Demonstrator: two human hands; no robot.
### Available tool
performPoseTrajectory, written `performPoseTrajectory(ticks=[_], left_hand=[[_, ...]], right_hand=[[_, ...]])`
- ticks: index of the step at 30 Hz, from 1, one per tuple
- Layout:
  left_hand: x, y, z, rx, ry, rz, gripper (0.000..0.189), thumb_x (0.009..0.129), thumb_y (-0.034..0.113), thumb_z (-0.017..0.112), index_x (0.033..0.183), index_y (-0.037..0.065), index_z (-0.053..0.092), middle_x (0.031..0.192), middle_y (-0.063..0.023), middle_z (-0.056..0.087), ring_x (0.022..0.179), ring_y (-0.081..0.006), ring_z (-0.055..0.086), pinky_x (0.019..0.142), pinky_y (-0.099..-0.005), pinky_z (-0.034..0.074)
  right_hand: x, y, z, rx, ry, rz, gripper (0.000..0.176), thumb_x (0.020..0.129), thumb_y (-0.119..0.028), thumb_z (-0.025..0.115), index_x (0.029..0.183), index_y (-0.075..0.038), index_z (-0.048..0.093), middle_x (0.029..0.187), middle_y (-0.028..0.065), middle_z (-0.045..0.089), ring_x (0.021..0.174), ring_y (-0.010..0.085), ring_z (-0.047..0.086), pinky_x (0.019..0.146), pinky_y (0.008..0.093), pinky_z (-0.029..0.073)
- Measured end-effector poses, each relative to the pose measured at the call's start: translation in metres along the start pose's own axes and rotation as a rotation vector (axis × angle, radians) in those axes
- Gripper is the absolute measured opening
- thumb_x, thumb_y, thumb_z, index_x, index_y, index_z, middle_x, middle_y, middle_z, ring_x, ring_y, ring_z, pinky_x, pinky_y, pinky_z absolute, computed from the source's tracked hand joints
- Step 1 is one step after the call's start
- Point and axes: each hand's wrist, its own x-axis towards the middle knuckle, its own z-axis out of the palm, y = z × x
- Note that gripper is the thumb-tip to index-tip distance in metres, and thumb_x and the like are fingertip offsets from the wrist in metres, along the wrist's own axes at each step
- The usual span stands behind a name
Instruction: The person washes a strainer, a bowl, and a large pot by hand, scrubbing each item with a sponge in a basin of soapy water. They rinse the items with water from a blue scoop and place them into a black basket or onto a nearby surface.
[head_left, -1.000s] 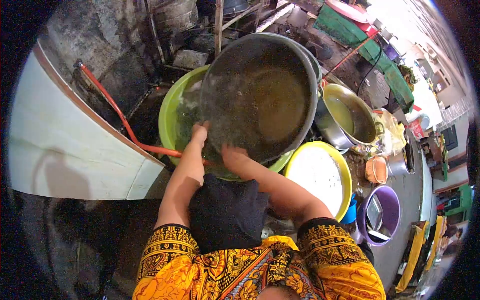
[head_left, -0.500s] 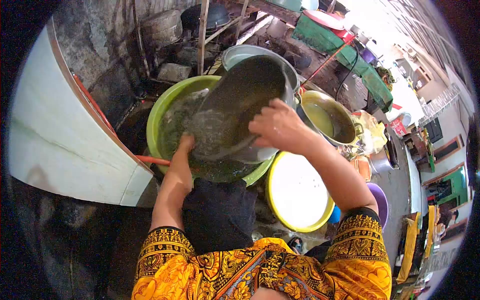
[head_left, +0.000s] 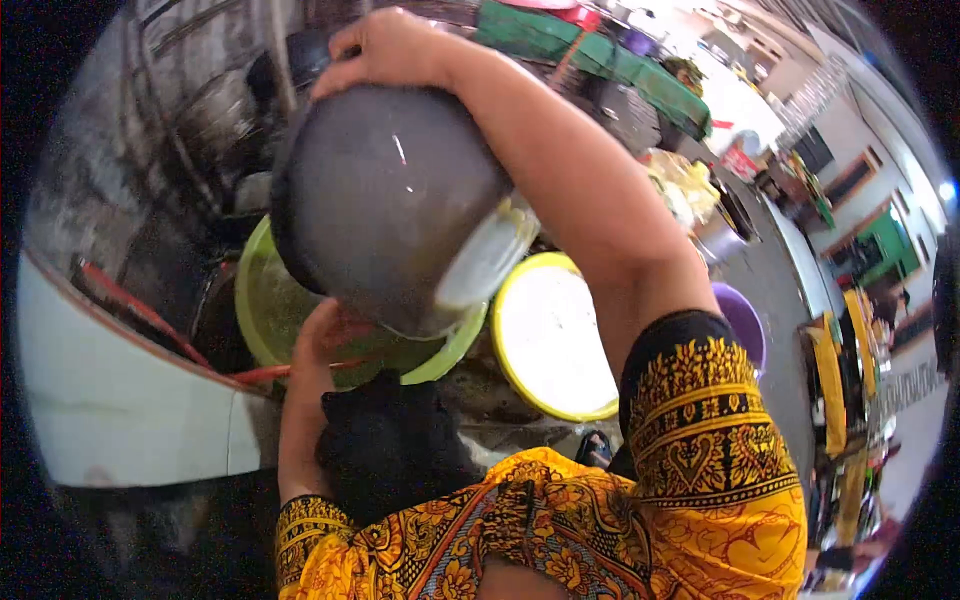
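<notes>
A closed grip holds the tipped pot [head_left: 385, 200]: right hand [head_left: 385, 45] above, left hand [head_left: 322, 338] below.

Holds the right arm [head_left: 590, 200] high across the view, elbow bent, forearm slanting up and to the left out of a patterned short sleeve [head_left: 700, 400]. Curls the right hand [head_left: 385, 45] over at the very top, knuckles up, fingers [head_left: 335, 80] bent downward and clamped in a firm grip. Stretches the left arm [head_left: 297, 430] forward and low, nearly straight, bare from sleeve to wrist. Turns the left hand [head_left: 322, 335] upward, palm apparently pressing from below; shows too little of its fingers to tell whether curled or flat.
</notes>
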Motion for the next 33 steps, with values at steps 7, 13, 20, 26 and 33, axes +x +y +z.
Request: performPoseTrajectory(ticks=[7,13,20,26,33], left_hand=[[-0.002,-0.008,0.012,0.157,-0.233,0.379,0.036,0.093,0.036,0.049,0.117,0.009,0.055,0.119,-0.0084,0.056,0.111,-0.0265,0.051,0.093,-0.046,0.038],[0.01,0.008,-0.029,0.362,-0.024,0.165,0.034,0.094,0.041,0.047,0.101,0.011,0.061,0.106,-0.0039,0.061,0.107,-0.0188,0.054,0.097,-0.0415,0.036],[0.103,0.046,-0.019,0.818,-0.159,0.269,0.041,0.092,0.048,0.046,0.091,0.009,0.058,0.089,-0.0039,0.059,0.087,-0.0189,0.058,0.069,-0.0338,0.046],[0.122,0.094,0.216,1.388,-0.135,0.347,0.037,0.094,0.04,0.045,0.089,0.006,0.058,0.081,-0.0007,0.054,0.069,-0.011,0.049,0.059,-0.03,0.04],[0.173,0.065,0.39,1.618,-0.503,0.148,0.023,0.094,0.029,0.047,0.095,0.008,0.057,0.074,-0.0005,0.056,0.056,-0.0064,0.047,0.045,-0.0236,0.037]], right_hand=[[-0.127,0.074,-0.075,0.041,0.255,0.551,0.069,0.071,-0.07,0.057,0.101,-0.009,0.068,0.099,0.0169,0.066,0.096,0.0322,0.062,0.086,0.0407,0.046],[-0.292,0.122,-0.079,0.747,0.977,0.79,0.043,0.082,-0.039,0.063,0.081,0.004,0.068,0.071,0.0111,0.066,0.059,0.0157,0.059,0.06,0.0337,0.048],[-0.441,0.079,-0.135,0.7,1.346,0.946,0.028,0.084,-0.027,0.065,0.086,0.001,0.063,0.07,0.0073,0.064,0.055,0.015,0.058,0.051,0.0291,0.048],[-0.506,-0.006,-0.19,-0.176,1.226,1.176,0.036,0.072,-0.038,0.071,0.076,-0.002,0.069,0.068,0.0163,0.064,0.064,0.0258,0.061,0.062,0.0368,0.047],[-0.575,-0.108,-0.246,-0.824,1.133,1.225,0.04,0.063,-0.043,0.074,0.082,-0.009,0.071,0.072,0.0165,0.065,0.073,0.0338,0.063,0.071,0.0436,0.047]])
